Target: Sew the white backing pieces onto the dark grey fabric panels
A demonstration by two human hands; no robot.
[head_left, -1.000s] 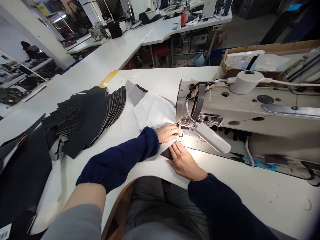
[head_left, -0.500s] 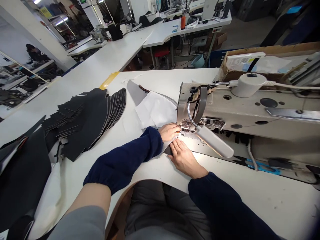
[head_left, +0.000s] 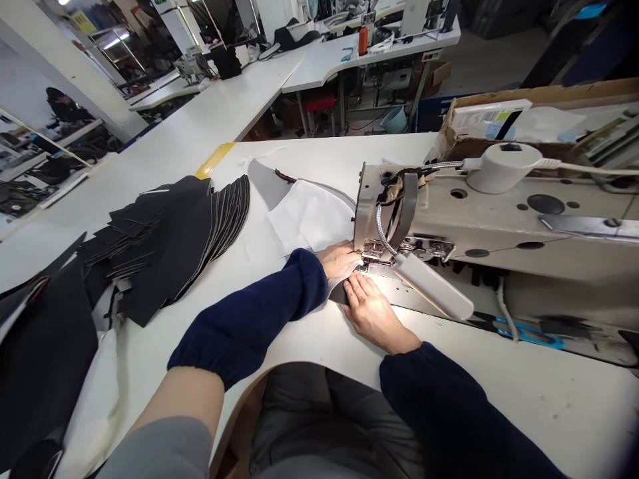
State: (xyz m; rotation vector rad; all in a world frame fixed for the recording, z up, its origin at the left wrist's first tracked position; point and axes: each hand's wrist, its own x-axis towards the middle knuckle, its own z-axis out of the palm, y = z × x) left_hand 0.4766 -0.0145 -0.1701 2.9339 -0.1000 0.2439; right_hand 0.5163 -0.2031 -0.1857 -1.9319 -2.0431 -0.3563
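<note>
A sewing machine (head_left: 499, 213) with a lit lamp (head_left: 433, 286) stands on the white table. My left hand (head_left: 339, 259) lies at its needle area, on the fabric piece (head_left: 338, 291), its fingertips partly hidden by the machine head. Just in front of it, my right hand (head_left: 372, 309) rests flat on the dark part of the same piece, fingers stretched toward the needle. White and grey fabric (head_left: 312, 216) lies behind my left hand, against the machine's left end.
Stacked dark pieces (head_left: 174, 233) lie on the left, with more dark material (head_left: 50, 366) nearer. Blue-handled scissors (head_left: 534, 334) are under the machine arm. A cardboard box (head_left: 549, 100) stands behind. A person (head_left: 64, 106) sits far left.
The view has shifted slightly. Both hands remain at the needle area; the grey piece under them has shifted a little and its edge shows differently.
</note>
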